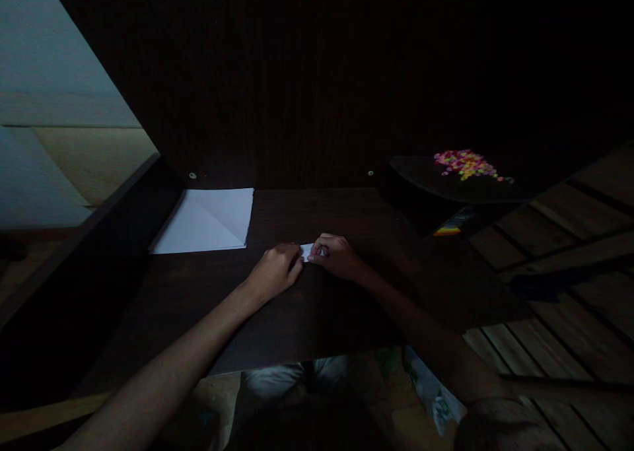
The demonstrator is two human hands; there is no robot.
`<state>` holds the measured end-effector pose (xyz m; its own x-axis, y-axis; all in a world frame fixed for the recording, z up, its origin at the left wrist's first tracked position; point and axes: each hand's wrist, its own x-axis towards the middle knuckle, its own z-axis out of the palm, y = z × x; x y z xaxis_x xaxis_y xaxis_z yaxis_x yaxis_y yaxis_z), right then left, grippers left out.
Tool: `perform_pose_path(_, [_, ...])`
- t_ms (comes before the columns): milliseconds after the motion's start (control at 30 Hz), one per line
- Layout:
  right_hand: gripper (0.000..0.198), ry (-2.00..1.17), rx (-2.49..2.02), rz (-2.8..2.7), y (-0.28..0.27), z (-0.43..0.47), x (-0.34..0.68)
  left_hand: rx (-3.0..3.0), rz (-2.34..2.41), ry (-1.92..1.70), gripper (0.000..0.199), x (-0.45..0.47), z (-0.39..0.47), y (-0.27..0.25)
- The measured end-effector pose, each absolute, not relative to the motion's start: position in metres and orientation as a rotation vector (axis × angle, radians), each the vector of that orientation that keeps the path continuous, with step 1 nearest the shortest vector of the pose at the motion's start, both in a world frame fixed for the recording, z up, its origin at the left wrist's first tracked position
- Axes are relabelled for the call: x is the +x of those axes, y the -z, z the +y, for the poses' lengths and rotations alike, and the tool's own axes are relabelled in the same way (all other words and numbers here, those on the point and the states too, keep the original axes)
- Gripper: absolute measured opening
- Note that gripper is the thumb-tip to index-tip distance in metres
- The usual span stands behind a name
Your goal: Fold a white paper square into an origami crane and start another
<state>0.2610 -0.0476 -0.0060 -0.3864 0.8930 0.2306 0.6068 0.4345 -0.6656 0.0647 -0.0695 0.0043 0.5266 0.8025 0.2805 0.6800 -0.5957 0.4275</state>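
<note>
A small piece of white paper (306, 252), which looks folded, lies on the dark wooden desk between my two hands. My left hand (278, 267) is closed over the paper's left end, fingers pressed down on it. At the right end, my right hand (335, 253) pinches the paper between thumb and curled fingers. Most of the paper is hidden by my fingers, so its folds cannot be made out.
To the left lies a stack of white paper sheets (208, 220), the top one creased. A dark corner shelf (421, 187) at the right carries a heap of colourful small pieces (468, 164). A tall dark panel (297, 81) closes off the back; a low side board (89, 246) bounds the left.
</note>
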Motion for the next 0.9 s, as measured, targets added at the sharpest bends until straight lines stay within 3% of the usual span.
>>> perform_pose_path(300, [0.011, -0.71, -1.271, -2.064, 0.006, -0.049, 0.264, 2.274, 1.255, -0.847, 0.02, 0.064, -0.065, 0.009])
perform_pose_path(900, [0.004, -0.76, -0.968, -2.406, -0.003, -0.056, 0.278, 2.372, 1.091, -0.726, 0.01, 0.054, -0.07, 0.0])
